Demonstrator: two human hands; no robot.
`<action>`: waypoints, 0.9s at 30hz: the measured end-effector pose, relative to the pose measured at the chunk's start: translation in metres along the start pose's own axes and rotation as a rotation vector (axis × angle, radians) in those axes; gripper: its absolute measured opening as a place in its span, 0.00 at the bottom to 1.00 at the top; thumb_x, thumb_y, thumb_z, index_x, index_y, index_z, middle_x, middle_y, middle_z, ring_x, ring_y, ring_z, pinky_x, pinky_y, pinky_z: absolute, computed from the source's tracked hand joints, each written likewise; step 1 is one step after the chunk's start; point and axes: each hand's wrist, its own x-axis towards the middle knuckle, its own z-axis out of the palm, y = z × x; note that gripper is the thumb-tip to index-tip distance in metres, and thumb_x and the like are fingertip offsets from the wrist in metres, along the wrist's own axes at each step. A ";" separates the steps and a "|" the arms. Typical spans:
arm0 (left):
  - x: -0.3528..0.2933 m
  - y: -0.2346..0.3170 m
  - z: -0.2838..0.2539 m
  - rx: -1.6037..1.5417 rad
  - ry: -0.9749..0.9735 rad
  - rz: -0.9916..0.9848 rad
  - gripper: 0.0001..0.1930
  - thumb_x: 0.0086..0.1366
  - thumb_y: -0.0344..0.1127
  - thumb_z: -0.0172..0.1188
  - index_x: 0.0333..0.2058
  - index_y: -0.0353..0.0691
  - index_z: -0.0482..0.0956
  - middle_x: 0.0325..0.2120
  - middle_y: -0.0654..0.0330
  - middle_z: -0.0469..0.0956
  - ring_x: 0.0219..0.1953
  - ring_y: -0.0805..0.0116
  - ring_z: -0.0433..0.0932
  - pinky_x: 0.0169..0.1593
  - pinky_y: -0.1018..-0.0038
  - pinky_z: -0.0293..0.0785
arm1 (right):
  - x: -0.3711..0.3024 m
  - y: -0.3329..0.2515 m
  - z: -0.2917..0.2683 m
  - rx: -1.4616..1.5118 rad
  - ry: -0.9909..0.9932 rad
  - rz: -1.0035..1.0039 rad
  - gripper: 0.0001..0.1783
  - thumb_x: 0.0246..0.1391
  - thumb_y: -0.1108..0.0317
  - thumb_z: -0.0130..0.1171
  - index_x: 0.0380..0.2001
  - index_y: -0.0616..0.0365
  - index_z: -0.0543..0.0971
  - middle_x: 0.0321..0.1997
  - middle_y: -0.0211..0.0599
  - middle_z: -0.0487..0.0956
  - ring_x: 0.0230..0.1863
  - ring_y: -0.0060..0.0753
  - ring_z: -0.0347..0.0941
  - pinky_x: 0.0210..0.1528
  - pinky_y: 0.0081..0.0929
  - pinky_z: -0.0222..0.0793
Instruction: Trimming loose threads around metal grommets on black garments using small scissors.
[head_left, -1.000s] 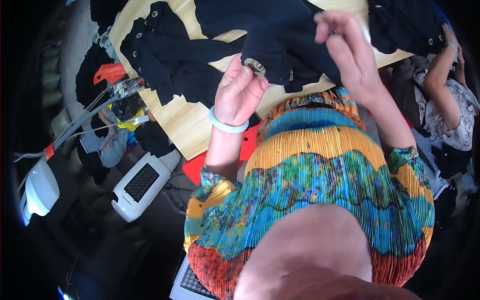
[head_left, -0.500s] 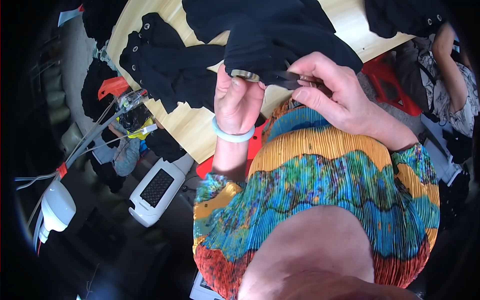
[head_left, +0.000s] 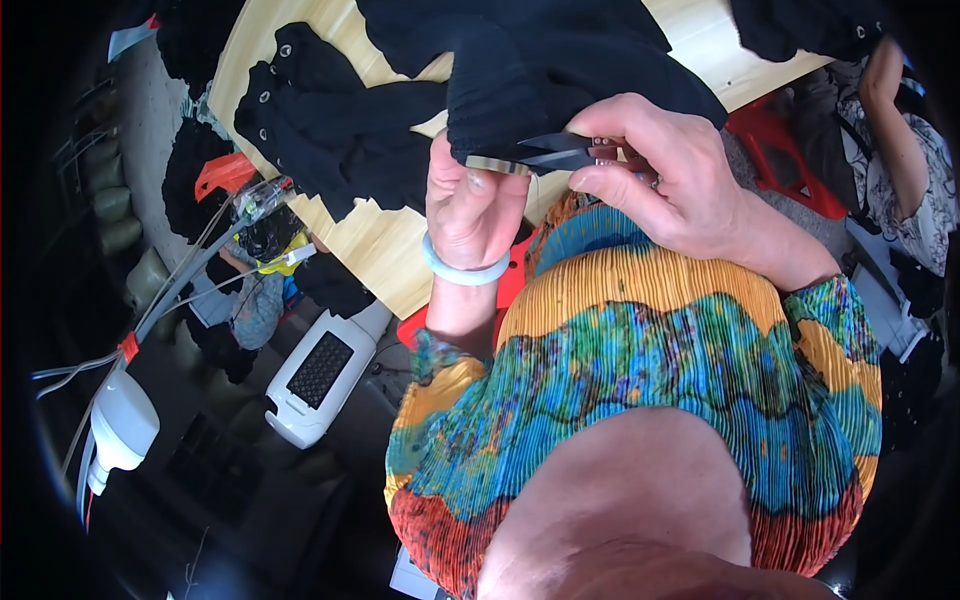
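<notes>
My left hand, with a pale bangle at its wrist, is closed at the near edge of a black knit garment. A shiny brass-coloured metal ring sits at its fingertips, seen nearly edge-on. Whether the ring is fixed to the cloth, I cannot tell. In my right hand is a pair of thread snips, gripped between thumb and fingers. Their dark blades point left, parted, with the tips beside the ring and the garment's edge. My right fingers partly hide the handle.
More black garments with metal eyelets lie on the light wooden table. A red stool stands at right, near another person's arm. To the left are a white lamp, cables and a white-and-black device.
The snips have moved left to the ring, and their parted blades now show plainly. The ring has tilted to a more edge-on angle. My left hand stays at the garment's edge.
</notes>
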 end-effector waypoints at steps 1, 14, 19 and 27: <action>0.000 0.000 -0.001 -0.009 -0.014 -0.010 0.16 0.54 0.32 0.56 0.43 0.41 0.69 0.39 0.60 0.71 0.44 0.65 0.68 0.50 0.67 0.61 | 0.000 0.000 0.000 -0.001 0.001 0.003 0.11 0.42 0.74 0.57 0.31 0.65 0.70 0.25 0.35 0.71 0.19 0.22 0.69 0.21 0.15 0.62; -0.001 -0.003 -0.010 0.006 -0.124 -0.015 0.16 0.51 0.30 0.58 0.40 0.39 0.71 0.39 0.58 0.72 0.44 0.65 0.69 0.51 0.68 0.60 | 0.003 -0.003 0.006 0.105 0.010 0.035 0.09 0.43 0.72 0.56 0.29 0.63 0.70 0.20 0.34 0.70 0.18 0.24 0.68 0.19 0.17 0.60; -0.001 -0.003 -0.013 -0.063 -0.048 -0.051 0.21 0.50 0.33 0.60 0.44 0.40 0.67 0.42 0.58 0.70 0.47 0.62 0.67 0.53 0.64 0.57 | 0.003 0.001 0.006 0.200 0.075 0.133 0.07 0.45 0.70 0.55 0.28 0.60 0.70 0.16 0.30 0.69 0.16 0.20 0.65 0.19 0.15 0.58; 0.008 -0.002 -0.009 -0.207 -0.071 -0.069 0.21 0.57 0.39 0.52 0.49 0.42 0.62 0.49 0.58 0.63 0.52 0.60 0.61 0.53 0.57 0.57 | -0.005 0.003 0.004 0.295 0.024 0.200 0.10 0.46 0.70 0.54 0.32 0.61 0.69 0.19 0.30 0.69 0.20 0.18 0.65 0.22 0.14 0.59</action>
